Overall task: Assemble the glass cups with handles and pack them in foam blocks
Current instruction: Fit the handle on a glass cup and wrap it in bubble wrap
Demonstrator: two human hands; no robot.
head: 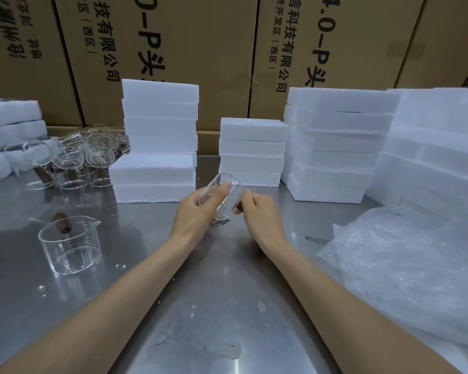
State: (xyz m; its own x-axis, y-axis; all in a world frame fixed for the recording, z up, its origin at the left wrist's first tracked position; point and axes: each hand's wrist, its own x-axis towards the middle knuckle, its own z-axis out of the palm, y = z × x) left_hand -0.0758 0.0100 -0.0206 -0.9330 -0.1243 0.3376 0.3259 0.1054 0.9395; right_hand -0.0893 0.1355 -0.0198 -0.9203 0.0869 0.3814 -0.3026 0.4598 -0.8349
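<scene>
Left hand (197, 211) grasps a tilted glass cup (220, 197); right hand (260, 214) pinches its brown handle (239, 207) above a steel counter (200, 292) backed by foam blocks (160, 141).

The scene is lit evenly and softly from overhead, at moderate brightness. Diffuse glare is spread across the steel table (227, 306), and only faint shadows are cast beneath the forearms. Detail in the white foam stacks (335, 147) is nearly washed out. Strong wide-angle distortion is seen: the cartons (200, 49) are bowed and tilted toward the edges. Slight softness is noted at the corners; the centre is rendered acceptably sharp.
</scene>
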